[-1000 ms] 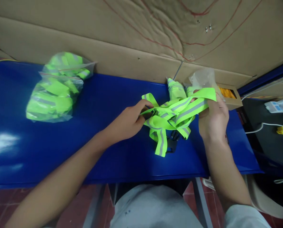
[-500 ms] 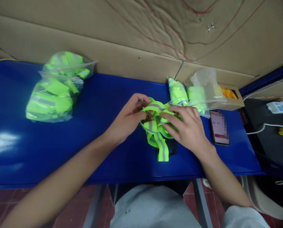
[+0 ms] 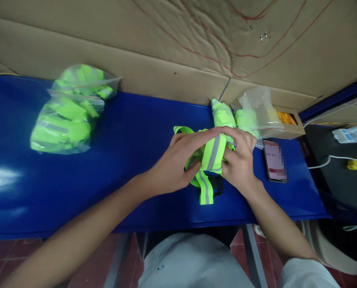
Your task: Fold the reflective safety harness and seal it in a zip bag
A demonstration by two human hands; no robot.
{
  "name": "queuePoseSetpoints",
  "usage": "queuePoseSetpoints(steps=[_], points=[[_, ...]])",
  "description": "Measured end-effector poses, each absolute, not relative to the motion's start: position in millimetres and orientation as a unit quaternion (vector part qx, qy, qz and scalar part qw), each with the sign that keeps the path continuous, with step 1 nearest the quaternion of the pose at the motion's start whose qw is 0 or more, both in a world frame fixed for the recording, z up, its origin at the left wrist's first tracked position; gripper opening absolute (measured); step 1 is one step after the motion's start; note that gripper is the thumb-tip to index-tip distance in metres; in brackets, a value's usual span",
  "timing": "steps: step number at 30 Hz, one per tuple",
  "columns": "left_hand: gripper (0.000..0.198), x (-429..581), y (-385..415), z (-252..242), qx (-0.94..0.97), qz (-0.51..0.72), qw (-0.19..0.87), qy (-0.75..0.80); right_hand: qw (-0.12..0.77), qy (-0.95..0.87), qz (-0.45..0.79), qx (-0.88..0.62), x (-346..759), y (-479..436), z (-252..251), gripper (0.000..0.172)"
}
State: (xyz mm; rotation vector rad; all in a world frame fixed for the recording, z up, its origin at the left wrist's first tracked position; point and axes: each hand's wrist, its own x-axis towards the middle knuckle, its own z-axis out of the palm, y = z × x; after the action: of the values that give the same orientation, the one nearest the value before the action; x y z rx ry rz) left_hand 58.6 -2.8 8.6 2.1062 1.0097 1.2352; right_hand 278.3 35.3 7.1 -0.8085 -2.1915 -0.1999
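Note:
A neon-green reflective strap vest (image 3: 210, 160) with grey stripes lies bunched on the blue table (image 3: 130, 136). My left hand (image 3: 181, 162) grips the bundle from the left, fingers laid over its top. From the right, my right hand (image 3: 240, 158) pinches the same bundle, thumb pressed to a folded strap. One strap end hangs toward the table's front edge beside a black buckle (image 3: 217, 187).
A clear bag of green vests (image 3: 67, 112) sits at the back left. Two more bagged vests (image 3: 238, 118) and a cardboard box (image 3: 290, 122) stand at the back right. A phone (image 3: 274, 160) lies right of my hands. A cardboard wall (image 3: 166, 48) backs the table.
The vest was spread between my hands a second ago; both hands have since come together and folded it into a tight bundle, the left hand now over its top.

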Motion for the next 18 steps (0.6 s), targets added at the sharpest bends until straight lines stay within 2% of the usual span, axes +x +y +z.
queuePoseSetpoints(steps=[3,6,8,10,12,15,18], points=[[0.075,59.6,2.3,3.7,0.799,0.407,0.224,0.382,0.391,-0.858,-0.001,-0.335,278.6,35.2,9.4,0.024],[0.072,54.9,5.9,4.0,0.797,0.380,0.203,0.423,0.389,-0.840,0.107,-0.362,279.0,35.3,16.1,0.030],[0.067,50.5,5.9,7.6,0.774,0.401,0.193,0.452,0.406,-0.825,0.136,-0.368,279.8,33.9,21.6,0.028],[0.055,46.8,4.7,12.0,0.740,0.431,0.196,0.478,0.428,-0.820,0.107,-0.364,279.8,29.8,26.1,0.034],[0.041,45.0,2.9,15.6,0.708,0.460,0.208,0.493,0.430,-0.837,0.035,-0.338,277.5,22.5,28.1,0.048],[0.032,45.7,0.1,20.0,0.661,0.510,0.242,0.494,0.377,-0.878,-0.058,-0.288,268.5,9.4,25.3,0.063],[0.035,47.1,-2.3,27.4,0.597,0.544,0.316,0.497,0.312,-0.898,-0.062,-0.305,259.1,2.6,20.4,0.055]])
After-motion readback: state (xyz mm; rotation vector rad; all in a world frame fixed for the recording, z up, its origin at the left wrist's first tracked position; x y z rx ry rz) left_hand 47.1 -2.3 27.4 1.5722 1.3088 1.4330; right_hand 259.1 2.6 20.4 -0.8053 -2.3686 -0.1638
